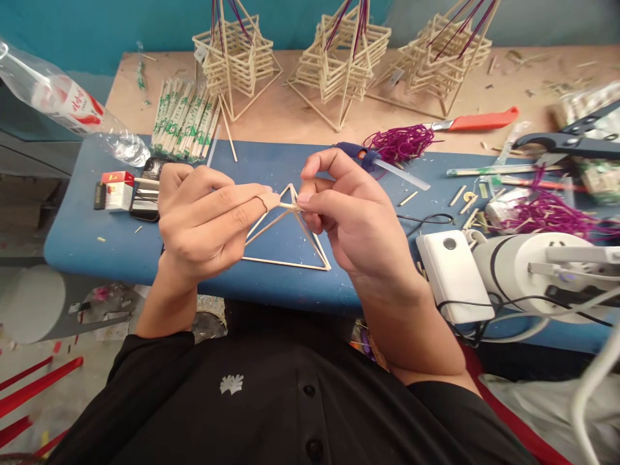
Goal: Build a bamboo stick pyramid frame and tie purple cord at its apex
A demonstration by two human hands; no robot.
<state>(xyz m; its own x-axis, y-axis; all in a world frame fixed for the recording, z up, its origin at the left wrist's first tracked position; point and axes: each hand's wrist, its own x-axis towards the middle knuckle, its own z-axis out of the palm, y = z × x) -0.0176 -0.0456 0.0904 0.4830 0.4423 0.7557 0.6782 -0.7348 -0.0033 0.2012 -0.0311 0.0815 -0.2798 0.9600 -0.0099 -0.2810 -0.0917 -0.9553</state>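
Observation:
A small frame of thin wooden sticks [285, 263], joined into triangles, stands on the blue tabletop in front of me. My left hand [208, 219] pinches the frame near its upper joint, fingers pressed together. From the other side, my right hand [351, 213] grips the same joint between thumb and fingertips. The exact contact points are partly hidden by the fingers. Just beyond my right hand lies a blue glue gun [358, 154] with a translucent glue stick [404, 174] beside it.
Three stacked-stick lanterns [239, 61] stand at the back. Wrapped chopsticks [184, 119] and a plastic bottle [72, 103] lie left. Purple cord [402, 142], an orange-handled knife [479, 121], cutters [576, 139], a white power bank [454, 274] and cables occupy the right.

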